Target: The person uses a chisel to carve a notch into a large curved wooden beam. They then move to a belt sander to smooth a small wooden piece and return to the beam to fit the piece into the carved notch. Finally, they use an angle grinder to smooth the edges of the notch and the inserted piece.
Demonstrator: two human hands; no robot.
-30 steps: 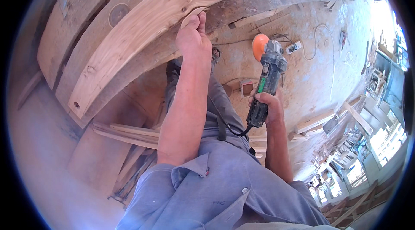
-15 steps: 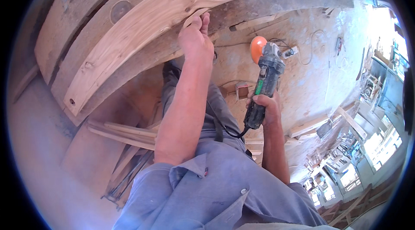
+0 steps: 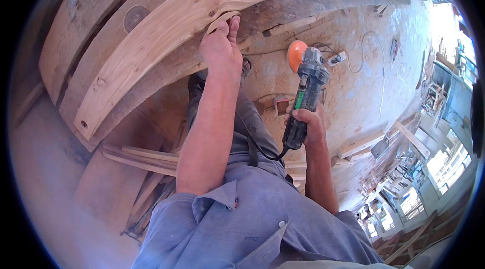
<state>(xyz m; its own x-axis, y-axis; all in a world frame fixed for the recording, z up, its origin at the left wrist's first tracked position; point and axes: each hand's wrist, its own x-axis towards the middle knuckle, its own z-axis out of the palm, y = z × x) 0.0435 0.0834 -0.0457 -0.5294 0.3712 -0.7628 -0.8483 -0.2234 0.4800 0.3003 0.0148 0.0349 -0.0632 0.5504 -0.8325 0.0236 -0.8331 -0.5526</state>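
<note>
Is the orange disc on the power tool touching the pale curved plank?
Apart. The head view shows floor and a darker board between the orange disc and the pale curved plank.

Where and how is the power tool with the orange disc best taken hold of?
Probably by its long dark rear body, from the person's right, where the right hand holds it: that stretch looks slim enough to wrap and sits away from the orange disc, with the cord leaving the near end.
</note>
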